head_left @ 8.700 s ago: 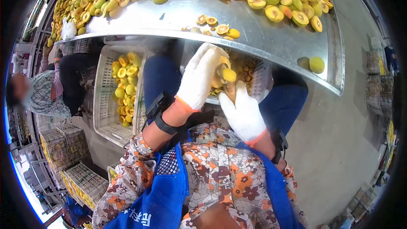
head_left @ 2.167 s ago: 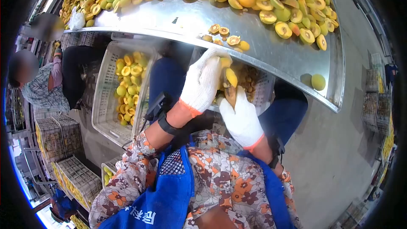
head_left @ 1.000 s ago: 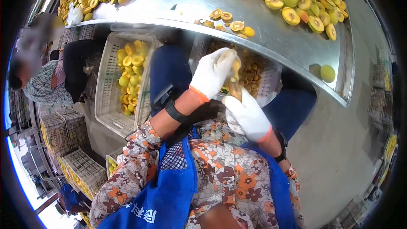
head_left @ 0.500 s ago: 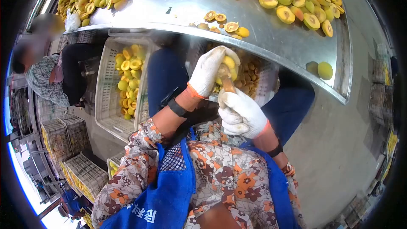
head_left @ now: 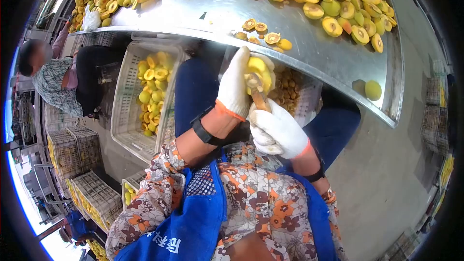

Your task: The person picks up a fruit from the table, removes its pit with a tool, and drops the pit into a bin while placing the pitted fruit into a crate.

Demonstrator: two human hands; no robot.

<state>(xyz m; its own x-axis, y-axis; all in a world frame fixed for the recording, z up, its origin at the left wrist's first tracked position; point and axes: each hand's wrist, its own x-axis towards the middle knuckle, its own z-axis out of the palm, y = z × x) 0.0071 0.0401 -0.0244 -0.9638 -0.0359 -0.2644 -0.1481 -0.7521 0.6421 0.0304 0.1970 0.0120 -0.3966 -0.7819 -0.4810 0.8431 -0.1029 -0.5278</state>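
My left hand, in a white glove, holds a yellow fruit half with its cut side turned toward me. In my gloved right hand is a small tool with a brownish handle. The tool's tip touches the middle of the fruit, where a pale brown pit piece shows. Both hands are over my lap, just below the edge of the metal table. Beneath them, partly hidden, a crate holds many brown pit pieces.
Halved fruits are heaped along the table's far side. Several cut pieces and one green fruit lie nearer its edge. A pale crate with yellow halves stands at left. Beyond it sits another person; stacked crates are lower left.
My left hand has tilted and opened out the fruit, so more of its cut side shows. The tool has stayed against the fruit. The whole view has shifted slightly.
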